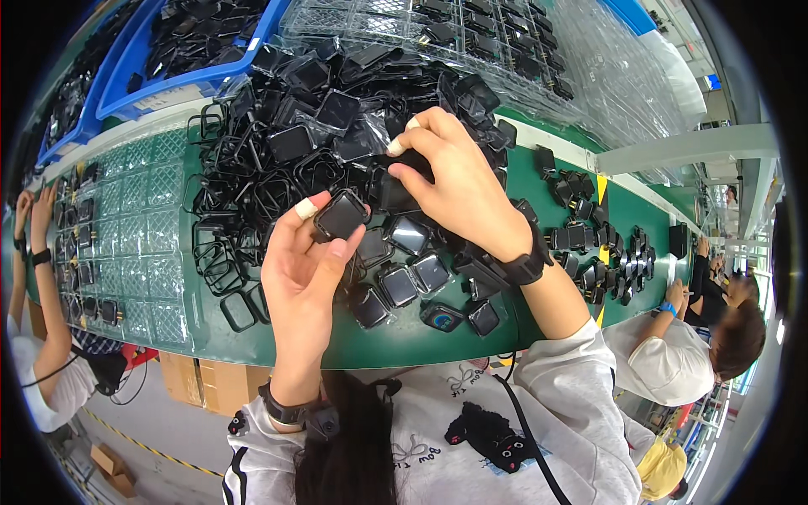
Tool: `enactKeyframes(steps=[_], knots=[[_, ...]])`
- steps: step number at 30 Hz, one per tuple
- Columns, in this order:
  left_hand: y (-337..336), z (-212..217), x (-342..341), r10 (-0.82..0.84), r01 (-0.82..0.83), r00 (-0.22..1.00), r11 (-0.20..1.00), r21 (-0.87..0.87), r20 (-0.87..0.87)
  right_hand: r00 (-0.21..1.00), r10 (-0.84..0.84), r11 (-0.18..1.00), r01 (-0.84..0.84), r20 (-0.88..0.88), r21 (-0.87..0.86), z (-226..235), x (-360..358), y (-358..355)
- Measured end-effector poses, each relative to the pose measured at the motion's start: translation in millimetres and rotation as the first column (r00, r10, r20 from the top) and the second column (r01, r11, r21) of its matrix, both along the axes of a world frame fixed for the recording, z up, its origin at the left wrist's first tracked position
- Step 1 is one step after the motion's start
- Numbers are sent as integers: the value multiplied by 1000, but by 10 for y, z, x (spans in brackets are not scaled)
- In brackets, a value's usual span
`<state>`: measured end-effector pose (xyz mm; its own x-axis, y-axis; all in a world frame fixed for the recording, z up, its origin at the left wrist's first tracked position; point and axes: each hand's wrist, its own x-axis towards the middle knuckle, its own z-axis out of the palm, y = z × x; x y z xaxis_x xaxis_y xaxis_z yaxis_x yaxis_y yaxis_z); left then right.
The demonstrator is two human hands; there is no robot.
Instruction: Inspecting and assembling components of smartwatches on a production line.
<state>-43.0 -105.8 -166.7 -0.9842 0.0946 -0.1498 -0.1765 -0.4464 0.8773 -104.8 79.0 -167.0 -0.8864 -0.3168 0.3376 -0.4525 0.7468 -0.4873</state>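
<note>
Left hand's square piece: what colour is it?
The square piece is black, best seen in the head view.

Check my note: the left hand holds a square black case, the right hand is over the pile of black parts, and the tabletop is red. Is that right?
One slip: the tabletop is green, not red, as the head view shows. The left hand does hold a square black case, with the right hand over the pile of black parts.
</note>
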Motion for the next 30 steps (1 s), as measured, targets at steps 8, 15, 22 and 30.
enactKeyframes(steps=[8,15,22,30], knots=[[-38,-11,-1,47,-47,999,999,13,-14,991,-23,991,40,135,-124,157,11,18],[72,-22,12,33,-30,998,998,64,-52,971,80,861,45,224,-506,461,283,59],[171,-17,69,-73,74,991,997,5,-110,782,212,694,302,586,-654,351,465,-52],[160,-44,113,-80,88,996,974,210,-48,761,321,674,236,564,-700,249,509,-2]])
